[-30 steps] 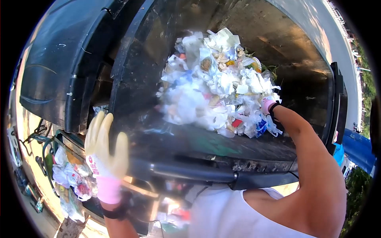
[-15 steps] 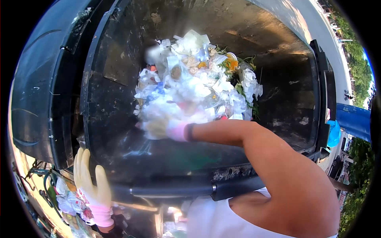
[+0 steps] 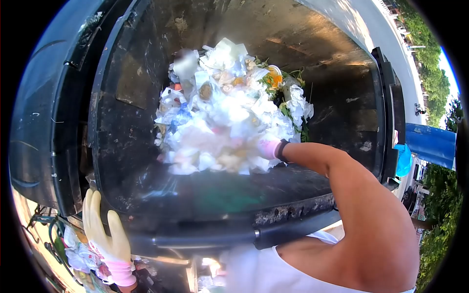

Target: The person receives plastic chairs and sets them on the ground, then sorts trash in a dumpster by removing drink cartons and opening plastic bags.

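Note:
Inside a large dark bin lies a heap of crumpled white paper and plastic waste, with some leaves and an orange-yellow piece at its upper right. My right hand, in a glove with a pink cuff, reaches into the lower right of the heap; its fingers are blurred among the waste. At the bin's near left corner, my left hand, in a cream glove with a pink cuff, has its fingers stretched out and holds nothing.
Another dark bin stands at the left. Below it is a cart-like frame with bagged waste. A light blue bag hangs at the right, near a blue cylinder.
Over the last second, my right hand went from the heap's right edge to its lower left, then back rightward. The view shifted, with the bin now further left. My left hand stayed open.

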The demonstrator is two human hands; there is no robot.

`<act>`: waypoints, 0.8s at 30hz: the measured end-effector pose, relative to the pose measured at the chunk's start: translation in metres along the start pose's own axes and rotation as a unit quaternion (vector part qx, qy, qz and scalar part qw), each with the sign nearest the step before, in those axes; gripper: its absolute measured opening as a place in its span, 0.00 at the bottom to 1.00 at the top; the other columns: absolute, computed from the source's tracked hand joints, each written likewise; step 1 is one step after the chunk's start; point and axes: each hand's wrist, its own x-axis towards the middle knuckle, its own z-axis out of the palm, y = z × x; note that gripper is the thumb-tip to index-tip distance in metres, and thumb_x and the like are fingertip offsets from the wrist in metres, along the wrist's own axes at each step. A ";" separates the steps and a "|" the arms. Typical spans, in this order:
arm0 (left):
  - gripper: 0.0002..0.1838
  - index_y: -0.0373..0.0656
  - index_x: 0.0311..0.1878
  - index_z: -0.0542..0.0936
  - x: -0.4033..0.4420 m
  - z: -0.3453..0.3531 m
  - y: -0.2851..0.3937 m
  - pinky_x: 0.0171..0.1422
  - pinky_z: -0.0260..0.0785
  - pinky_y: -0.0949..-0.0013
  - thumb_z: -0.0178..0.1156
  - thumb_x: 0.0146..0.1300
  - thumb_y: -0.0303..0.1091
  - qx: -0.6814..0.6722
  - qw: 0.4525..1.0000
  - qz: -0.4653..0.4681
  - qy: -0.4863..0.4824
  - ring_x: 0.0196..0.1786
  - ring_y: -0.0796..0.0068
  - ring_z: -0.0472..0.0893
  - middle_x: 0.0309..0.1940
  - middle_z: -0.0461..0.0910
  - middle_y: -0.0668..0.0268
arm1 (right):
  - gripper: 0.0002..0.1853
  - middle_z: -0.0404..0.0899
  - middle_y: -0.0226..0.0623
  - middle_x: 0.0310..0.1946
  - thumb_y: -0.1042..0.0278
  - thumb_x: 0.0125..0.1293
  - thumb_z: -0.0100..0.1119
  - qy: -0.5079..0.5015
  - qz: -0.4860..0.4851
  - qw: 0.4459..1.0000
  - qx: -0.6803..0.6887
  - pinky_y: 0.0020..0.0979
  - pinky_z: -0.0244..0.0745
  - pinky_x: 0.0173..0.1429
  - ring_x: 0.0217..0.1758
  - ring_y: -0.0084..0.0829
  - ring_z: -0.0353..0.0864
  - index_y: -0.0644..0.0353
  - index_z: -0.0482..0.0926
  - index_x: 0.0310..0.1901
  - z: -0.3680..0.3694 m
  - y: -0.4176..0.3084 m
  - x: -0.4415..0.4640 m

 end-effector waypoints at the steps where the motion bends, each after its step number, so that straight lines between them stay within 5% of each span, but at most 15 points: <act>1: 0.23 0.30 0.72 0.76 -0.001 -0.002 0.000 0.82 0.61 0.54 0.52 0.77 0.29 0.001 1.000 0.002 -0.002 0.76 0.48 0.74 0.74 0.75 0.46 | 0.23 0.85 0.44 0.59 0.57 0.73 0.59 -0.042 0.008 0.999 -0.019 0.51 0.79 0.63 0.63 0.46 0.84 0.47 0.80 0.68 0.020 0.017 -0.007; 3: 0.24 0.27 0.66 0.79 0.003 0.001 0.004 0.80 0.64 0.49 0.56 0.69 0.26 -0.029 0.999 0.006 0.020 0.71 0.42 0.77 0.68 0.79 0.42 | 0.25 0.87 0.45 0.55 0.53 0.72 0.61 -0.145 0.016 0.987 -0.071 0.47 0.81 0.62 0.58 0.46 0.88 0.46 0.80 0.69 0.063 0.058 -0.025; 5: 0.22 0.27 0.65 0.79 0.005 -0.003 0.010 0.79 0.65 0.50 0.60 0.71 0.28 -0.030 1.000 -0.002 0.002 0.70 0.41 0.77 0.67 0.80 0.42 | 0.33 0.84 0.50 0.61 0.50 0.73 0.58 -0.281 0.188 0.941 0.030 0.48 0.81 0.64 0.59 0.49 0.87 0.53 0.71 0.76 0.019 0.060 -0.048; 7: 0.21 0.31 0.64 0.82 0.003 -0.002 0.004 0.76 0.69 0.51 0.63 0.71 0.31 -0.020 0.999 0.020 0.030 0.68 0.42 0.80 0.65 0.82 0.44 | 0.38 0.71 0.52 0.76 0.50 0.70 0.62 -0.176 0.230 0.957 0.024 0.50 0.75 0.73 0.72 0.53 0.78 0.55 0.66 0.79 -0.030 0.043 -0.058; 9: 0.21 0.32 0.61 0.84 0.000 0.002 -0.005 0.74 0.71 0.51 0.66 0.69 0.33 -0.017 0.997 0.038 0.070 0.66 0.43 0.82 0.61 0.85 0.45 | 0.38 0.65 0.48 0.80 0.51 0.70 0.63 -0.037 0.179 0.982 -0.058 0.54 0.67 0.79 0.79 0.54 0.69 0.54 0.67 0.78 -0.017 0.052 -0.064; 12: 0.20 0.38 0.58 0.86 -0.006 0.009 -0.015 0.73 0.72 0.52 0.68 0.67 0.38 -0.015 0.993 0.036 0.113 0.66 0.46 0.83 0.60 0.85 0.47 | 0.34 0.64 0.49 0.81 0.50 0.73 0.60 0.036 0.120 0.989 -0.078 0.58 0.57 0.82 0.80 0.49 0.68 0.52 0.69 0.77 -0.056 0.013 -0.038; 16: 0.24 0.40 0.59 0.86 -0.008 0.014 -0.020 0.72 0.74 0.55 0.64 0.68 0.48 0.004 0.991 0.017 0.135 0.64 0.50 0.83 0.60 0.86 0.53 | 0.28 0.73 0.53 0.75 0.54 0.73 0.62 0.228 -0.030 0.973 0.023 0.55 0.62 0.80 0.77 0.56 0.71 0.56 0.76 0.71 -0.095 -0.030 0.010; 22: 0.26 0.41 0.64 0.85 -0.014 0.011 -0.018 0.78 0.69 0.55 0.66 0.69 0.49 -0.010 0.992 -0.012 0.127 0.70 0.53 0.81 0.65 0.84 0.51 | 0.25 0.75 0.56 0.72 0.59 0.75 0.63 0.249 -0.148 0.949 0.128 0.49 0.71 0.76 0.73 0.58 0.76 0.61 0.78 0.68 -0.171 -0.110 0.043; 24: 0.23 0.38 0.58 0.85 -0.015 0.007 -0.014 0.71 0.73 0.53 0.65 0.68 0.45 -0.028 0.988 0.001 0.150 0.63 0.48 0.83 0.58 0.85 0.49 | 0.25 0.75 0.56 0.73 0.61 0.74 0.64 0.234 -0.172 0.942 0.168 0.48 0.72 0.76 0.74 0.56 0.77 0.62 0.78 0.68 -0.182 -0.122 0.044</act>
